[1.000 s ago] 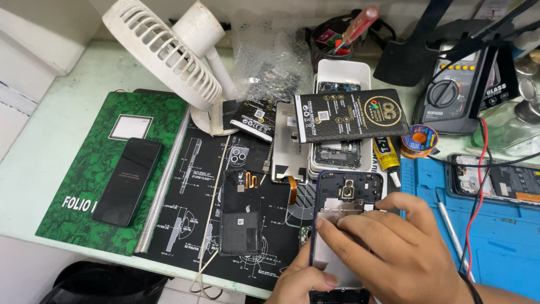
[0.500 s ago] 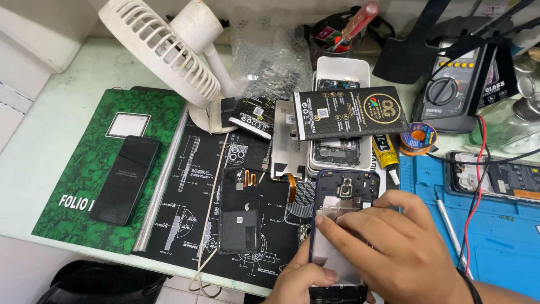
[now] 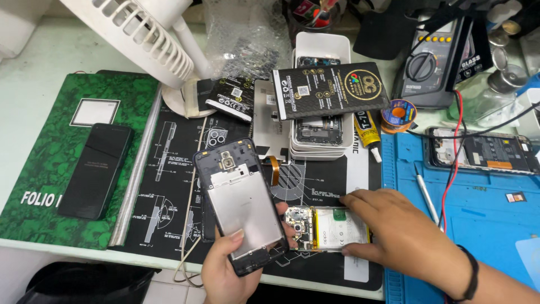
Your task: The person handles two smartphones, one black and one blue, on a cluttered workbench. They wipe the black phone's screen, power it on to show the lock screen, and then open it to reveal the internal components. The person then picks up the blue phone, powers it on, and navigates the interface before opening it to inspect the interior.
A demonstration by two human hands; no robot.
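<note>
My left hand [image 3: 225, 264] gripped black phone frame with silver inner plate [image 3: 239, 202] — tilted, raised above black printed mat [image 3: 169, 186]. My right hand [image 3: 402, 233] lay palm-down, fingers pressing opened phone body with white battery [image 3: 326, 228] onto mat.

Two hands are in view, the left hand [image 3: 225, 270] and the right hand [image 3: 402, 236]. One white fan [image 3: 138, 34], one green ledger book [image 3: 62, 163] (a single dark phone [image 3: 95, 170] on it), one multimeter [image 3: 430, 70]. One solder spool [image 3: 397, 116], one glue tube [image 3: 365, 132], one boxed battery pack [image 3: 329, 89].
</note>
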